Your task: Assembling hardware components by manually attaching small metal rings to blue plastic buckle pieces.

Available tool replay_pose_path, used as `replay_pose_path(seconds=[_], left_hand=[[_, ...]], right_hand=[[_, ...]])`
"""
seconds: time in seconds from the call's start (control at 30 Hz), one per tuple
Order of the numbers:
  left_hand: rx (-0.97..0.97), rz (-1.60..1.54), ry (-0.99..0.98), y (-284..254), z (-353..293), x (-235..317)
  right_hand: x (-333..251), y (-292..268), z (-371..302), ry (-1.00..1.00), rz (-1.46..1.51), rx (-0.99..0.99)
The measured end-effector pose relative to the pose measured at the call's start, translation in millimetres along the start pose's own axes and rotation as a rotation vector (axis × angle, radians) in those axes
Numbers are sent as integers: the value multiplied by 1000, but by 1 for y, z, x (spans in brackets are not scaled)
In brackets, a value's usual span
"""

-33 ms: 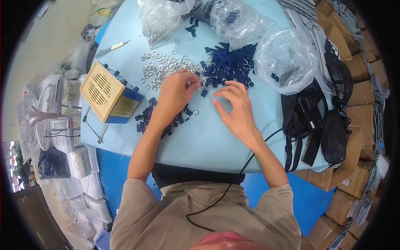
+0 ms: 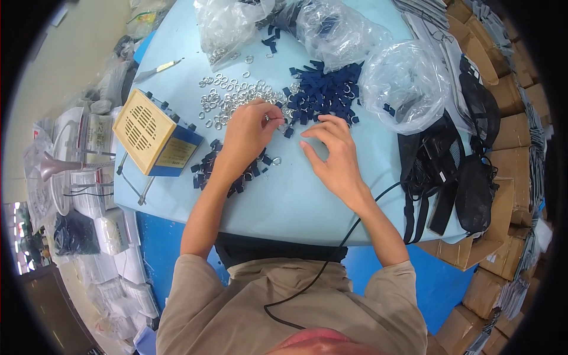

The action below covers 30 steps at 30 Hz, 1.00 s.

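My left hand (image 2: 253,129) is closed in a pinch at the near edge of a heap of silver metal rings (image 2: 234,94). Whatever lies between its fingertips is too small to make out. To its right, my right hand (image 2: 335,148) hovers with thumb and fingers apart and nothing in them. Just beyond that hand spreads a pile of dark navy fabric tabs (image 2: 328,89), some with metal rings showing. A second group of navy tabs with rings (image 2: 238,184) lies beside and partly under my left forearm.
A cream and blue box-shaped device (image 2: 155,133) stands at the left, with a knife (image 2: 158,70) beyond it. Clear plastic bags (image 2: 405,86) sit at the back and right. Black mesh pouches and cables (image 2: 435,160) lie at the right edge, near cardboard boxes (image 2: 512,160).
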State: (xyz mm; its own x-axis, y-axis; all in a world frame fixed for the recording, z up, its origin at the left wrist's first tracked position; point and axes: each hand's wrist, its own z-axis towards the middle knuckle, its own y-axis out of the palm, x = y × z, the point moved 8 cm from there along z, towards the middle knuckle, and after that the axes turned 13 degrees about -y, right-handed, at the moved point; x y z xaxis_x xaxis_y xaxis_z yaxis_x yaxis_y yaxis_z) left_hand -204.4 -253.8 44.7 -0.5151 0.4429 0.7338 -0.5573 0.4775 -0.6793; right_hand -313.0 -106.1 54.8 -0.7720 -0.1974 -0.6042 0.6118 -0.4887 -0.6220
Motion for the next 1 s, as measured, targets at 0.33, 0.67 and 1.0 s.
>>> replay_pose_path(seconds=[0.33, 0.67, 1.0], left_hand=[[-345, -577, -135, 15, -9, 14], [-426, -726, -242, 21, -15, 20], [-415, -830, -207, 24, -17, 21]], right_hand=[[-2, -15, 4, 75, 195, 235], [-3, -27, -3, 45, 275, 410], [-11, -34, -3, -63, 245, 471]])
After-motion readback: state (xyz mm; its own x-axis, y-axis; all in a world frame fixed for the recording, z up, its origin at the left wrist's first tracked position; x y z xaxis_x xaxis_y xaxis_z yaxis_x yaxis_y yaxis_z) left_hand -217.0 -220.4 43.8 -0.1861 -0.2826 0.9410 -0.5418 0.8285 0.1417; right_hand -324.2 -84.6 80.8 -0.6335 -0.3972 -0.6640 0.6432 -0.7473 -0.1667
